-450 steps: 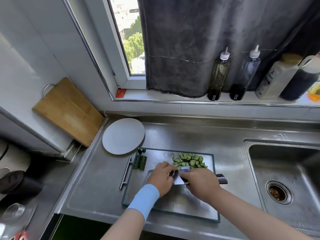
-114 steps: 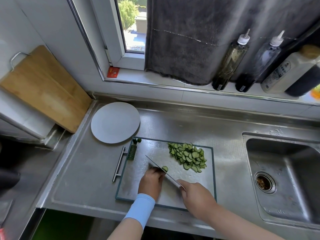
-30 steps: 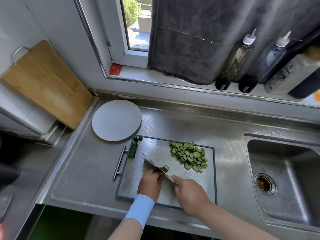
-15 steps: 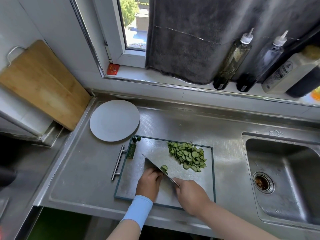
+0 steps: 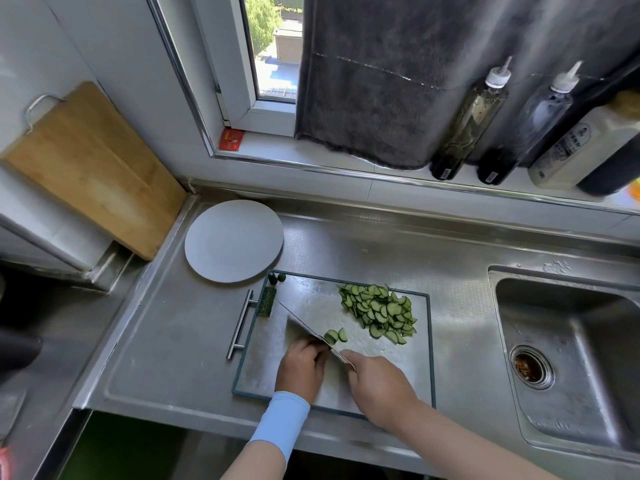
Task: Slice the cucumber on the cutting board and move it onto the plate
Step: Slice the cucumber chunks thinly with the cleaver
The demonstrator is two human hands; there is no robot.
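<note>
On the steel cutting board (image 5: 308, 299) a heap of cucumber slices (image 5: 379, 311) lies at the far right. My right hand (image 5: 379, 386) grips the knife (image 5: 304, 327), whose blade runs diagonally toward the far left. My left hand (image 5: 303, 365), fingers curled, holds a cucumber piece against the blade; only its cut end (image 5: 331, 337) shows, with a fresh slice (image 5: 343, 335) beside it. A short cucumber piece (image 5: 267, 301) and two end bits (image 5: 277, 278) lie at the board's left edge. The round grey plate (image 5: 233, 240) sits bare beyond the board's far left corner.
A wooden board (image 5: 86, 168) leans on the left wall. The sink (image 5: 568, 348) lies to the right. Sauce bottles (image 5: 471, 116) stand on the sill in front of a dark towel (image 5: 381, 71). The steel handle (image 5: 240, 323) sticks out at the left of the cutting board.
Since fifteen seconds ago the slice heap has grown and one of the two spare pieces at the left is gone. In the last second another slice came off beside the blade.
</note>
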